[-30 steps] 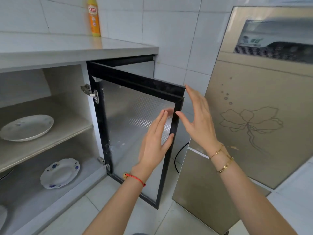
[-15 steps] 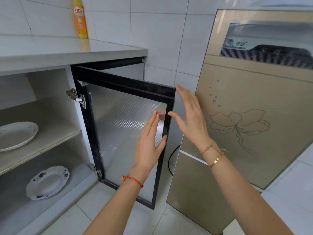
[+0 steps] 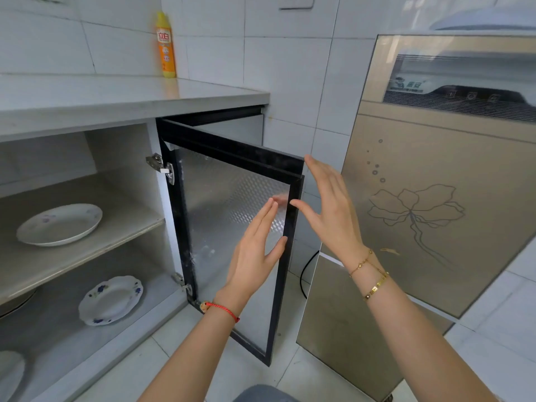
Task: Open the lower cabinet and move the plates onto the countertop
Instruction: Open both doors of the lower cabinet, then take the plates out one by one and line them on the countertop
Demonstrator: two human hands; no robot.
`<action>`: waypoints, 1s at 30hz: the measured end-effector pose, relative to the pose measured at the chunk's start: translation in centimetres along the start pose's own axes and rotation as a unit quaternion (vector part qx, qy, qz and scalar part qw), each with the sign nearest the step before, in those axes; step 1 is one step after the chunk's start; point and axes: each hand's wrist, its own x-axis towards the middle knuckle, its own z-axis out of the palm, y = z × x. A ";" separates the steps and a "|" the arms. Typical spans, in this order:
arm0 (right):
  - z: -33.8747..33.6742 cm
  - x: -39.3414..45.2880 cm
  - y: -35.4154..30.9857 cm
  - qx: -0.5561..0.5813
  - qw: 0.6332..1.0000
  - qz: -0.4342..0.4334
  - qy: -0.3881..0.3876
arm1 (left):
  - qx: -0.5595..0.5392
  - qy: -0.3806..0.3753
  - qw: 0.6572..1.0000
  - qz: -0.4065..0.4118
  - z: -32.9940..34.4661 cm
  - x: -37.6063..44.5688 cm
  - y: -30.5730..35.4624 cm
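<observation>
Holding both palms at the swung-out cabinet door

Looking down from the head camera, I see my two forearms reach in from the bottom edge. My left hand [image 3: 255,250], with a red string bracelet [image 3: 222,310] at the wrist, is raised with its fingers [image 3: 265,219] straight and together, holding nothing, in front of the inner face of the black-framed frosted-glass cabinet door [image 3: 229,221]. My right hand [image 3: 330,210], with gold chain bracelets [image 3: 371,278] on the wrist, is spread flat just past the door's free edge, thumb pointing toward the frame; I cannot tell whether it touches. It grips nothing either.

That door stands wide, hinged on silver metal hinges [image 3: 161,166] at the cabinet's right post. Inside the open lower cabinet, a white scalloped plate with blue flowers [image 3: 111,300] lies on the bottom floor, and part of another pale plate [image 3: 10,372] shows at the left edge. Above, a plain white oval plate [image 3: 59,224] sits on the middle shelf [image 3: 95,250]. All plates are well apart from my hands.

To the right stands a tall gold-coloured appliance with a lotus line drawing [image 3: 429,216], a black cable [image 3: 304,274] looping between it and the cabinet.

Farther back, the grey tabletop [image 3: 121,97] carries a yellow-and-orange plastic bottle [image 3: 166,46] against the white tiled wall [image 3: 275,68].
</observation>
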 end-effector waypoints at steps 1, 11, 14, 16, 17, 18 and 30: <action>-0.1 -0.1 -0.4 0.000 1.000 0.000 0.001 | 0.000 0.002 1.000 -0.005 -0.5 -0.3 0.0; -0.4 -2.5 -5.4 0.031 0.999 -0.026 0.014 | 0.066 0.053 0.995 -0.047 -7.6 -5.2 -0.5; 0.6 -3.1 -7.8 0.068 0.996 -0.049 -0.006 | 0.095 0.070 0.991 -0.060 -10.6 -7.7 -0.9; 1.6 -3.4 -9.5 0.093 0.993 -0.064 -0.018 | 0.126 0.076 0.987 -0.069 -13.0 -9.5 -1.1; 2.2 -3.6 -10.4 0.103 0.992 -0.070 -0.025 | 0.144 0.080 0.984 -0.072 -14.3 -10.5 -1.2; 2.7 -3.7 -11.4 0.113 0.990 -0.073 -0.034 | 0.163 0.084 0.980 -0.077 -15.7 -11.5 -1.3; 10.9 -4.3 -25.1 0.273 0.943 -0.114 -0.151 | 0.356 0.162 0.891 -0.230 -31.1 -24.3 -0.8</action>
